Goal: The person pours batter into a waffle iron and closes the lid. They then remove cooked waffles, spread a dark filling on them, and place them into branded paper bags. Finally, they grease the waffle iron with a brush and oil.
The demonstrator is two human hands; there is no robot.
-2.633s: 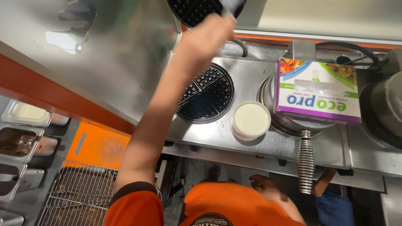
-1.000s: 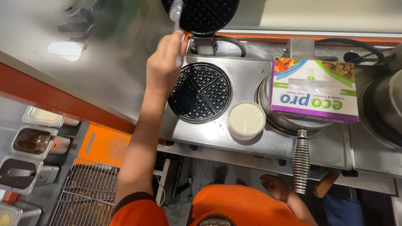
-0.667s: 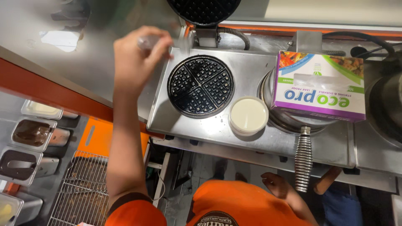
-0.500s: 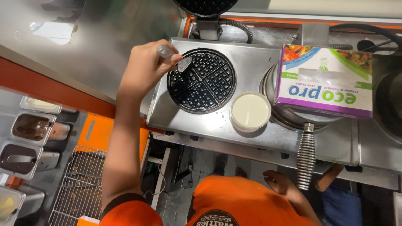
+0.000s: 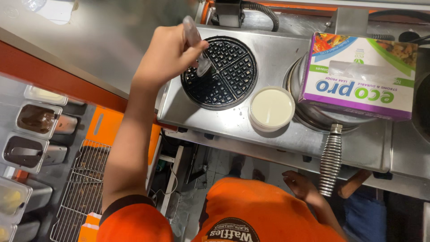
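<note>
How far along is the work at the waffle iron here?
Done: the waffle iron's dark plate lies uncovered and bare. In hand: the left hand presses a clear-handled tool onto that plate. Left: the white tub of pale batter beside it sits full, none poured; the right hand hangs empty lower down.

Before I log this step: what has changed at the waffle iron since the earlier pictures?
The left hand, gripping a small clear bottle, has come down from the raised lid to the open lower waffle plate, tip now over the grid. The right hand stays low by the body. The white batter cup and box have not moved.
</note>
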